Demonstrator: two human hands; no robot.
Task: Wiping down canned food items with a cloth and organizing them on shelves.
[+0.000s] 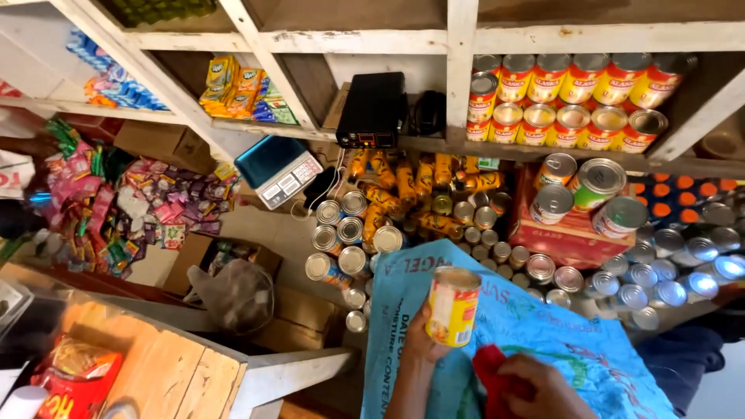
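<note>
My left hand [419, 341] grips a yellow and red tin can [452, 304], held upright over a blue woven sack [543, 326] that lies across my lap. My right hand [543, 384] clutches a red cloth [493, 372] just below and right of the can. Both hands are at the bottom middle of the head view, close together. Only the wrist and part of the fingers of each hand show.
White wooden shelves [458, 46] hold stacked red and yellow cans [574, 101], silver-topped tins [349, 233] and orange packets [403, 182]. A digital scale [279, 171] and a black box [372, 109] sit on the shelf. Hanging sachets [116, 209] fill the left; a wooden counter [163, 372] is below.
</note>
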